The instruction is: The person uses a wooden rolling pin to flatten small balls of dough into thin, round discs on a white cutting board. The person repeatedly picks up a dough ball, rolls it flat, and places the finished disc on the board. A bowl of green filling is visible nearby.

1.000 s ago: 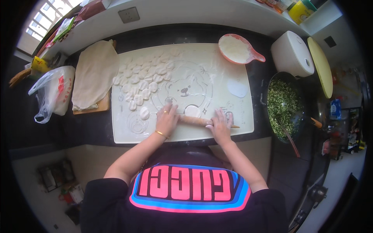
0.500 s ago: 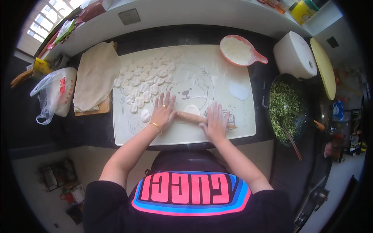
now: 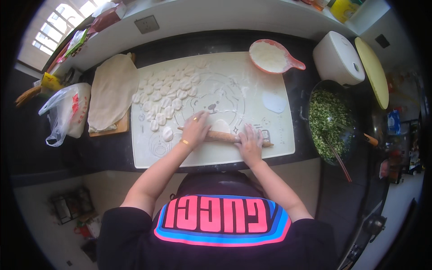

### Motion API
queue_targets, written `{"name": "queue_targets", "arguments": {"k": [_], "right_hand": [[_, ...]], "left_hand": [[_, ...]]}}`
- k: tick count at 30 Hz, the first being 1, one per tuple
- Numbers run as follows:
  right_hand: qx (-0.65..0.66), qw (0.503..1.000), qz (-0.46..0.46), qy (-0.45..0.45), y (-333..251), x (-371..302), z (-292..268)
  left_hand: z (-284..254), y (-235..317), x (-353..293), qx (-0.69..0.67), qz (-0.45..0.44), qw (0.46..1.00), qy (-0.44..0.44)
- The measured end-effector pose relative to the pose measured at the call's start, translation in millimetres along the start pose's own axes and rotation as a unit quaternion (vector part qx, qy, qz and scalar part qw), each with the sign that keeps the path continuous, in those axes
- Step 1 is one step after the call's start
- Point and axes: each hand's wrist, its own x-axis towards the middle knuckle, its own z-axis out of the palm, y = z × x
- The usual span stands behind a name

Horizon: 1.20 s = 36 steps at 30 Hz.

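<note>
A wooden rolling pin (image 3: 222, 136) lies across the front of a white pastry mat (image 3: 274, 130). My left hand (image 3: 196, 128) presses flat on its left end, with a gold ring and bracelet showing. My right hand (image 3: 250, 141) presses flat on its right part. A small round of dough (image 3: 220, 125) sits just behind the pin between my hands. Several flattened dough pieces (image 3: 166, 96) are spread over the mat's back left.
A cloth-covered wooden board (image 3: 111, 92) lies left of the mat, a plastic bag (image 3: 66, 112) further left. A pink scoop bowl of flour (image 3: 270, 56) stands at the back. A dark bowl of chopped greens (image 3: 328, 119) with chopsticks and a white cooker (image 3: 337, 58) stand right.
Both hands and the rolling pin moved away from me over the dough, then came slightly back. The dough piece now shows behind the pin.
</note>
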Motion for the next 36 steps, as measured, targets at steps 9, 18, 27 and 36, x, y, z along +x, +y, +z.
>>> {"name": "queue_targets", "arguments": {"k": [9,18,27,36], "right_hand": [[0.022,0.999,-0.011,-0.039,15.6,-15.2,-28.3],[-0.033,0.993,0.091,-0.074,3.6,62.5,-17.1],[-0.056,0.995,0.048,-0.063,3.0,15.6,-13.9],[-0.003,0.999,0.003,-0.049,4.1,-5.3,-24.8]], "left_hand": [[-4.5,32.2,16.9,-0.067,-0.100,0.980,-0.156],[7.2,-3.9,12.5,0.138,-0.091,0.986,0.036],[-0.3,-6.1,-6.1,0.141,-0.026,0.988,-0.064],[5.1,-4.0,-19.4,0.122,0.020,0.989,-0.084]]}}
